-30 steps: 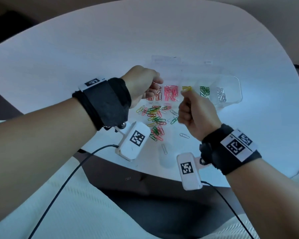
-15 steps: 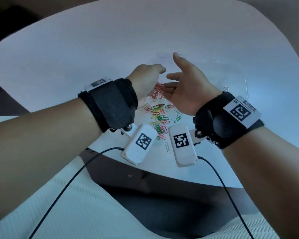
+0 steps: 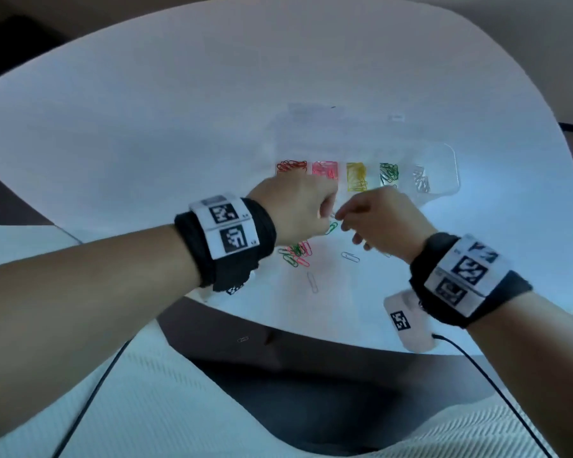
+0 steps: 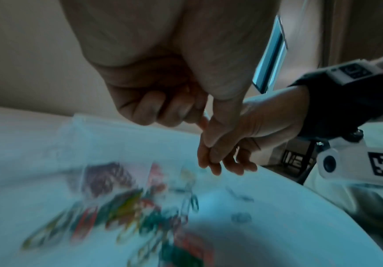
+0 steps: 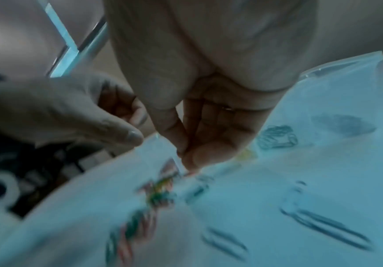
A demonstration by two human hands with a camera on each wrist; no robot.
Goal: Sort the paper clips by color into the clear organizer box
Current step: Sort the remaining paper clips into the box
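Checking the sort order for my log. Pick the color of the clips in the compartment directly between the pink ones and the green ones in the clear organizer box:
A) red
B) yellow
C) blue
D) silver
B: in the head view, the yellow clips fill the compartment of the clear organizer box between the pink clips and the green clips.

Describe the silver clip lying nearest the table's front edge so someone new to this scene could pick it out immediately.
Start at the white table and find the mixed pile of coloured clips below the left hand. Just nearer the table's front edge lies one lone silver clip, apart from the pile, pale, and pointing roughly toward the viewer.
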